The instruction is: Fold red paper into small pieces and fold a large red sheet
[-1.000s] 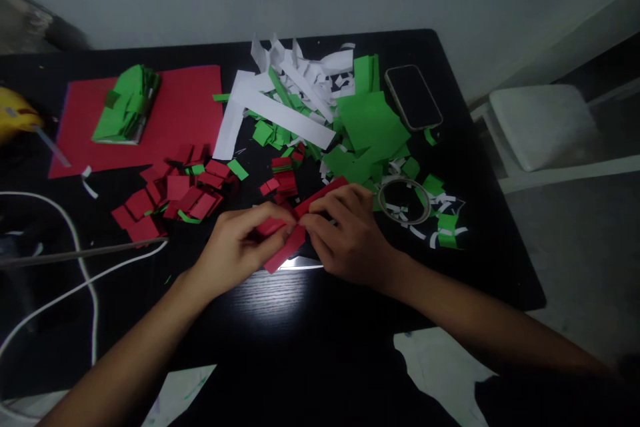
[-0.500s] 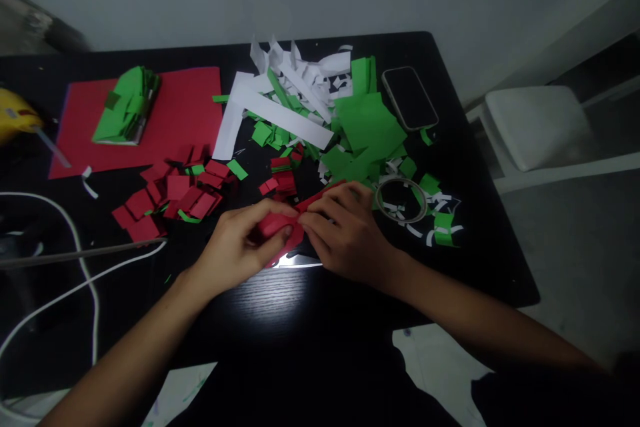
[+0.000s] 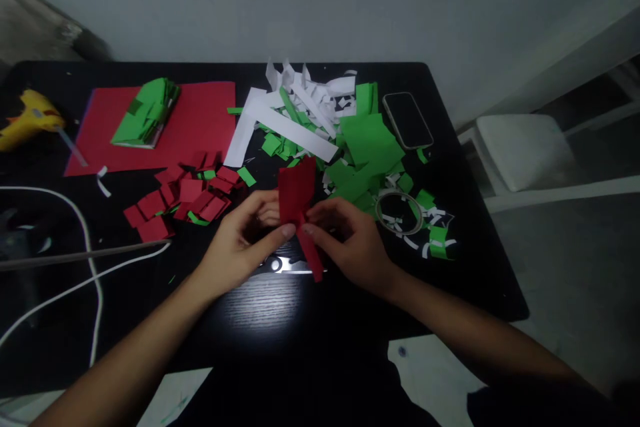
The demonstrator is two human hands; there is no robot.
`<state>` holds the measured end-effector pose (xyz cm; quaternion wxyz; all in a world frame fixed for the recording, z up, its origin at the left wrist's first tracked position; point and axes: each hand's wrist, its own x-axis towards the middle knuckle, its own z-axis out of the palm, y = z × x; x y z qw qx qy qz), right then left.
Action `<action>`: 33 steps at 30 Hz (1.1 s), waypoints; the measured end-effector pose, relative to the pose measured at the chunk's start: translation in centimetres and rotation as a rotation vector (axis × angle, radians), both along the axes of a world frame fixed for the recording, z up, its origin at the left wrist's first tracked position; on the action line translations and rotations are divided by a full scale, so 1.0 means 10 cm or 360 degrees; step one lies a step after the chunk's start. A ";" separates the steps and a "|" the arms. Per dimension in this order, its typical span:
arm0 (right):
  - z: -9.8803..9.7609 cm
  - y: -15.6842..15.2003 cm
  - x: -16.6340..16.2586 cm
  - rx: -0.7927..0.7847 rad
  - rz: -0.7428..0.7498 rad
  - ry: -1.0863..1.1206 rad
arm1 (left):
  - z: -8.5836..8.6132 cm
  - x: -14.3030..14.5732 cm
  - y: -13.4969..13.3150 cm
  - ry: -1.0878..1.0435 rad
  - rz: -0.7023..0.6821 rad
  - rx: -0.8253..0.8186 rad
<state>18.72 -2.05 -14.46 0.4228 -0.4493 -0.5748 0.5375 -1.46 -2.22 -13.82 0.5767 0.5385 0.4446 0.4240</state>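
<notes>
- Red paper [image 3: 296, 195] is in the middle of things: held between both hands near the front edge of the bench [image 3: 487, 290], its broad panel standing up away from the person and a narrower strip slanting down towards them.
- The left hand [image 3: 237, 250] has a narrow grip on it, thumb on the near face and fingers curled by its left side.
- The right hand [image 3: 357, 247] pinches from the other side, thumb at the narrow waist where panel and strip meet; the two thumb tips sit just beside each other.
- As a judgement, the step in hand is shaping or folding this one piece, with the work centred on that waist.
- A next move on the fold would call for one thumb pinning the waist while the other hand lines up the edges and presses the crease; whether the crease is already firm, I cannot tell.
- What looks like a pair of scissors [image 3: 294, 267] lies partly hidden below the paper; the strip's lower end crosses in front of it.
- Small red folded pieces [image 3: 190, 193] are heaped to the left, near the left hand.
- Green paper [image 3: 373, 140] and a ring-shaped roll [image 3: 410, 233] lie beyond and beside the right hand.
</notes>
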 end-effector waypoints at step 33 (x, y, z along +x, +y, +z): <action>-0.13 0.13 0.06 -0.0201 0.0168 0.0281 | -0.06 0.08 -0.07 0.0225 -0.0043 -0.0055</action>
